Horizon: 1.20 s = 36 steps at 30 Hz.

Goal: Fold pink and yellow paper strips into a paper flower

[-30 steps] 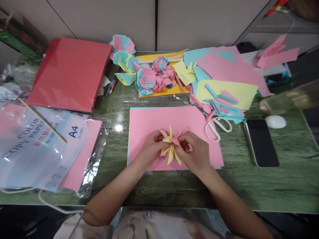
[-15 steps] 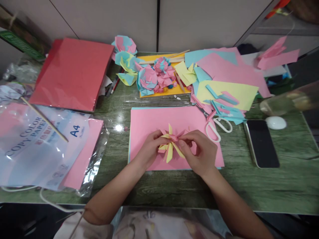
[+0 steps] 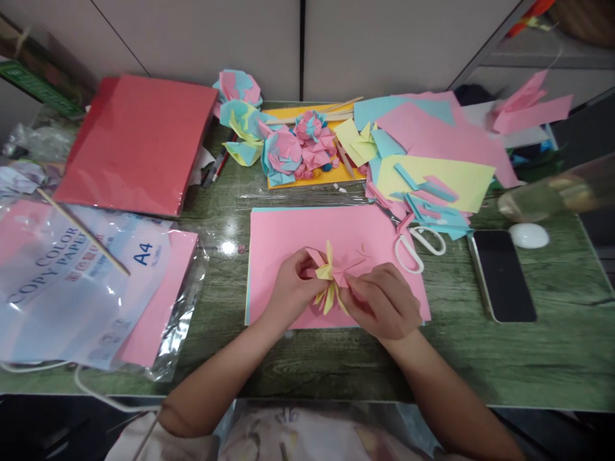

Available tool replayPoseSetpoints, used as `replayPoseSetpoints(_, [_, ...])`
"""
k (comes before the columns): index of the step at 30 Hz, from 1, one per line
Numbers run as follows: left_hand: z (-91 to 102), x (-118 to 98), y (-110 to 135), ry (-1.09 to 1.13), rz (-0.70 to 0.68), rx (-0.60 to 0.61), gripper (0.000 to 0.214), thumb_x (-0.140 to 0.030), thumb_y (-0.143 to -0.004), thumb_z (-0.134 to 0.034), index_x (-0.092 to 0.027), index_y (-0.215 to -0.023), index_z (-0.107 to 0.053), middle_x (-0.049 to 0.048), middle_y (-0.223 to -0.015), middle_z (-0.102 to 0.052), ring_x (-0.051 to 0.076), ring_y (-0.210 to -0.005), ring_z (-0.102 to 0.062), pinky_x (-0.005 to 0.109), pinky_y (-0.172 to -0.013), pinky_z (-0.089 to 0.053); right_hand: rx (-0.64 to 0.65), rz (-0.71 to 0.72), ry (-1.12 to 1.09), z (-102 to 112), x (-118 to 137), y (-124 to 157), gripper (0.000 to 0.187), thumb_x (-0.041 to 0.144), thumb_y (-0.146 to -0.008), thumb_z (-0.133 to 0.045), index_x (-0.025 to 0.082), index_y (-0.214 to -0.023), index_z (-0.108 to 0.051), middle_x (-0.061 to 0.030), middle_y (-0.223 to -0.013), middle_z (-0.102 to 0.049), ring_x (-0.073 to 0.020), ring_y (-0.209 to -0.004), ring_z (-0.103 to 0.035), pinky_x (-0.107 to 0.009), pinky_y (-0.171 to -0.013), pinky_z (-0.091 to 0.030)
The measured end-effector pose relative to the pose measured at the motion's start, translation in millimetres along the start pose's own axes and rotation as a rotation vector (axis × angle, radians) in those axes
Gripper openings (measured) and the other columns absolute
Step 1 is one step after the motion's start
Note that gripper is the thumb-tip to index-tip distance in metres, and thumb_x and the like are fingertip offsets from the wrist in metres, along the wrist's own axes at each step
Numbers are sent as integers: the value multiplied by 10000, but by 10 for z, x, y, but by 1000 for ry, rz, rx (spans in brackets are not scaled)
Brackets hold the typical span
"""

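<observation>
Between my two hands is a pink and yellow folded paper flower (image 3: 329,274) with pointed petals spreading outward. My left hand (image 3: 294,282) pinches its left side, thumb and fingers closed on the paper. On the right, the fingertips of my right hand (image 3: 384,299) close on a lower pink petal. The flower is held over a stack of pink paper (image 3: 273,234), with a blue sheet peeking out at its edges. White-handled scissors (image 3: 409,256) lie across the stack's right corner, their blades partly under paper scraps.
Finished paper flowers (image 3: 284,153) sit on a yellow sheet at the back, behind thin wires (image 3: 307,197). Paper strips (image 3: 432,208) lie behind the scissors. A phone (image 3: 503,275) and a white mouse (image 3: 529,235) are right; a red paper pack (image 3: 139,147) and bagged copy paper (image 3: 86,282) are left.
My right hand has turned and shifted slightly down and right, its fingers now lower on the flower. The flower has been rotated, with more pink petals facing up. My left hand keeps its hold.
</observation>
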<state>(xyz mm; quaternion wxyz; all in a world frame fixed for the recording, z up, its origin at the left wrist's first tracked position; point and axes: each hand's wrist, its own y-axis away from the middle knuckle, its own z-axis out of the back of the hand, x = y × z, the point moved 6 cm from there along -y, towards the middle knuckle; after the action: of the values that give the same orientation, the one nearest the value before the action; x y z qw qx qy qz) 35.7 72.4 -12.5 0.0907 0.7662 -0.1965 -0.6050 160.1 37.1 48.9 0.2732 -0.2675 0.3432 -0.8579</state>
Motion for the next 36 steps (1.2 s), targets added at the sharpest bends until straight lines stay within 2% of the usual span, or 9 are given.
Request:
replayPoseSetpoints(5, [-9,-39,34,-56,-45,-69,220,-16,-516,-510,-169,-674,-516,-45,-655,-538,86,-576,-496,202,-532,-370,47,42,-25,-13,-1,63,262,175,-699,-658,180,-945,-566,-16,-624,-608,-119,-535,-511,-283,-515,-429])
replayPoseSetpoints(9, [-19,-63,64,-81,-90,-110,222,-4,-529,-540,-175,-668,-512,-38,-693,-559,83,-595,-499,208,-562,-387,45,93,-35,-2,49,48,278,158,-697,-662,134,-957,-566,-20,-594,-598,-124,-530,-523,-290,-509,-432])
replayPoseSetpoints(13, [-25,-59,82,-83,-132,-141,220,-21,-551,-584,-175,-696,-523,-29,-725,-554,89,-649,-505,205,-594,-401,66,107,5,-11,62,47,216,170,-728,-639,160,-933,-573,-12,-606,-618,-117,-535,-536,-291,-525,-442])
replayPoseSetpoints(17, [-24,-39,70,-73,-130,-124,179,-72,-589,-608,-173,-712,-527,-15,-758,-553,103,-695,-513,210,-611,-412,101,152,10,-25,38,79,174,187,-754,-620,194,-923,-580,-3,-644,-639,-110,-544,-552,-283,-528,-443])
replayPoseSetpoints(22, [-41,-49,50,-3,-121,-2,180,-77,-599,-601,-169,-739,-537,-7,-812,-572,112,-731,-530,223,-642,-419,71,118,2,-15,-23,76,278,154,-719,-647,159,-986,-571,-28,-675,-652,-125,-580,-559,-295,-553,-451])
replayPoseSetpoints(29, [-28,-69,70,-53,-119,-80,176,-68,-584,-605,-170,-707,-532,-8,-794,-588,112,-725,-536,223,-653,-413,67,70,10,-41,-14,70,294,162,-721,-633,184,-1006,-562,-9,-663,-647,-112,-561,-539,-285,-572,-443])
replayPoseSetpoints(36, [-43,-82,83,-65,-135,-78,177,-59,-599,-589,-172,-724,-534,-6,-786,-583,118,-739,-534,230,-673,-422,80,72,7,-10,27,17,286,157,-731,-625,181,-1010,-569,-5,-642,-631,-109,-551,-534,-288,-569,-441])
